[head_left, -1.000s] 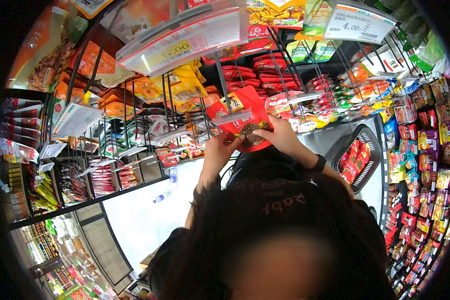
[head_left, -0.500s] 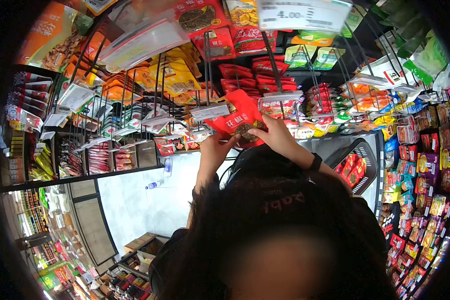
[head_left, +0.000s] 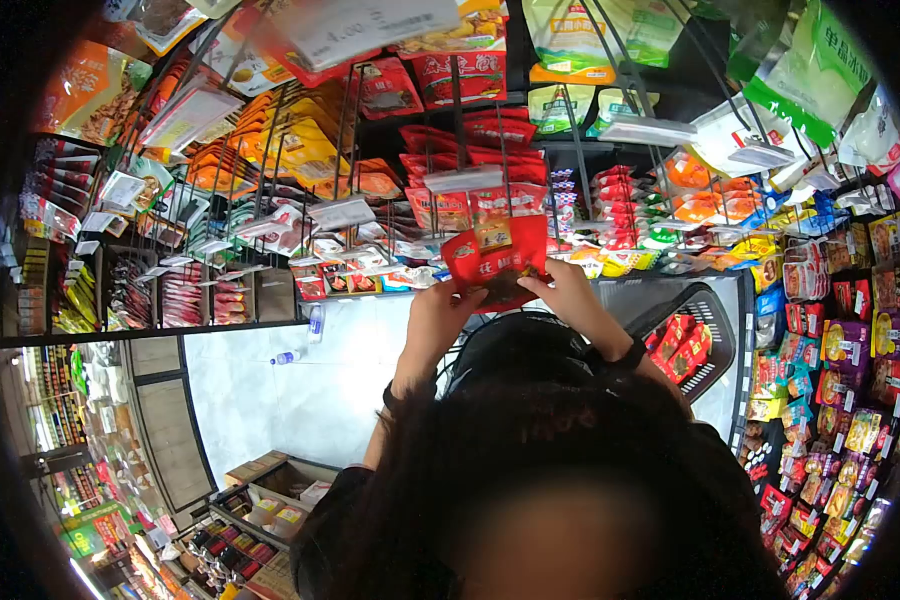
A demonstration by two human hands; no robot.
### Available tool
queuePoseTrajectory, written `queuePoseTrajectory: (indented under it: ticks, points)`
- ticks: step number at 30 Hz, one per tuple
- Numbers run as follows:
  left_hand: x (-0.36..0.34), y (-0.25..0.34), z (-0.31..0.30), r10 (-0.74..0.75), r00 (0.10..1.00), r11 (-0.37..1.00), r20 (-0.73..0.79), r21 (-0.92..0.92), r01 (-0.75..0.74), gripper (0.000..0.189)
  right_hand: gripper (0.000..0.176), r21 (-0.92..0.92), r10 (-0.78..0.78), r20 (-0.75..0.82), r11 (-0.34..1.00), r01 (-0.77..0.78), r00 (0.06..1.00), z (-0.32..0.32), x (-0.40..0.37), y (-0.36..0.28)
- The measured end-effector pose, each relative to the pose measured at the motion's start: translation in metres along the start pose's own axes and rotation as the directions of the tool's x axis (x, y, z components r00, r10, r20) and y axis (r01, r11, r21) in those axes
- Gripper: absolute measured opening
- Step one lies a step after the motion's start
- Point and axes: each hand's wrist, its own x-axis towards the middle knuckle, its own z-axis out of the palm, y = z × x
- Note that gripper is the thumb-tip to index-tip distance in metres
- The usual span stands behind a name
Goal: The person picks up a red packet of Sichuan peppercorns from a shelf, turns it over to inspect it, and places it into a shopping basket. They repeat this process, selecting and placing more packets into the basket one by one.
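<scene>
A red packet of Sichuan peppercorns (head_left: pixel 492 262), printed with Chinese characters, is held between my two hands in front of the hanging racks. My left hand (head_left: pixel 438 318) pinches its lower left corner, thumb on the front. At the lower right corner, my right hand (head_left: pixel 568 296) grips it the same way, with a dark band on the wrist. The packet stands nearly upright, its front towards me. Behind and above it hang similar red packets (head_left: pixel 470 150) on metal hooks.
On the right, a black shopping basket (head_left: pixel 728 325) contains several red packets (head_left: pixel 685 348). Price tags (head_left: pixel 465 180) jut out on hooks overhead. Plastic bottles (head_left: pixel 286 357) lie on the pale floor. Packed shelves (head_left: pixel 850 380) line the right side, and crates (head_left: pixel 270 500) stand lower left.
The packet has gone from tilted to nearly upright, and its lower part is more covered by my fingers. Both hands keep hold of it. The view has shifted slightly.
</scene>
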Motion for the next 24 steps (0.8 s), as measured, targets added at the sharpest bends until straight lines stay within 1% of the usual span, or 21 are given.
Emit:
queuePoseTrajectory:
  ticks: [2,3,4,5,6,7,8,11,12,15,18,19,20,22,24]
  points:
    - [-0.009,0.015,0.011,0.005,1.000,1.000,-0.018,-0.028,-0.006,0.025,0.029,-0.001,0.033,-0.025,0.999,-0.034,0.999,0.002,-0.012,0.026]
    - [-0.013,0.020,0.016,0.009,1.000,0.999,-0.030,-0.042,-0.010,0.025,0.028,0.011,0.011,-0.024,1.000,-0.011,1.000,-0.002,-0.017,0.029]
    - [-0.016,0.020,0.023,-0.007,1.000,0.999,-0.018,0.037,0.008,0.025,0.027,0.023,-0.013,-0.023,1.000,0.014,1.000,-0.006,-0.022,0.030]
    - [-0.022,0.024,0.027,-0.006,1.000,1.000,-0.026,0.023,0.006,0.026,0.026,0.037,-0.035,-0.020,0.999,0.036,0.999,-0.008,-0.028,0.032]
    - [-0.028,0.030,0.029,-0.008,0.999,1.000,-0.031,0.011,0.009,0.026,0.024,0.049,-0.030,-0.026,0.998,0.031,0.999,-0.007,-0.033,0.037]
    - [-0.036,0.035,0.032,-0.011,0.999,1.000,-0.035,-0.003,0.011,0.026,0.024,0.064,0.002,0.004,0.998,-0.003,1.000,-0.007,-0.038,0.040]
    - [-0.042,0.037,0.033,0.000,0.999,0.998,-0.049,0.058,0.002,0.026,0.024,0.046,-0.002,0.013,0.999,0.001,1.000,-0.008,-0.042,0.041]
    - [-0.060,0.038,0.039,-0.026,0.999,0.999,-0.043,0.021,0.027,0.026,0.023,0.013,-0.008,0.011,1.000,0.008,1.000,-0.016,-0.059,0.028]
    - [-0.066,0.042,0.037,-0.036,0.999,0.998,-0.026,0.053,0.038,0.026,0.023,0.009,-0.009,0.003,1.000,0.009,1.000,-0.016,-0.065,0.023]
    - [-0.083,0.034,0.042,-0.001,1.000,1.000,-0.013,0.005,0.001,0.025,0.022,0.116,-0.026,-0.050,0.993,0.032,0.998,0.001,-0.085,0.035]
    - [-0.103,0.034,0.042,0.041,0.999,0.999,-0.018,0.023,-0.041,0.024,0.022,0.121,-0.015,-0.084,0.992,0.025,0.996,0.009,-0.106,0.032]
    - [-0.110,0.031,0.044,0.050,0.999,0.998,-0.014,0.028,-0.049,0.025,0.023,0.121,-0.016,-0.100,0.992,0.028,0.995,0.012,-0.114,0.030]
    - [-0.117,0.025,0.047,0.088,0.996,0.994,-0.026,0.072,-0.086,0.025,0.023,0.088,0.020,-0.087,0.996,-0.013,0.996,0.013,-0.123,0.026]
    - [-0.138,0.024,0.049,0.098,0.995,0.987,-0.017,0.128,-0.095,0.025,0.024,0.015,0.099,-0.061,0.995,-0.099,0.993,0.013,-0.142,0.016]
    - [-0.154,0.016,0.054,0.101,0.995,0.982,0.010,0.160,-0.101,0.025,0.025,0.025,0.044,-0.101,0.999,-0.041,0.994,0.023,-0.161,0.019]
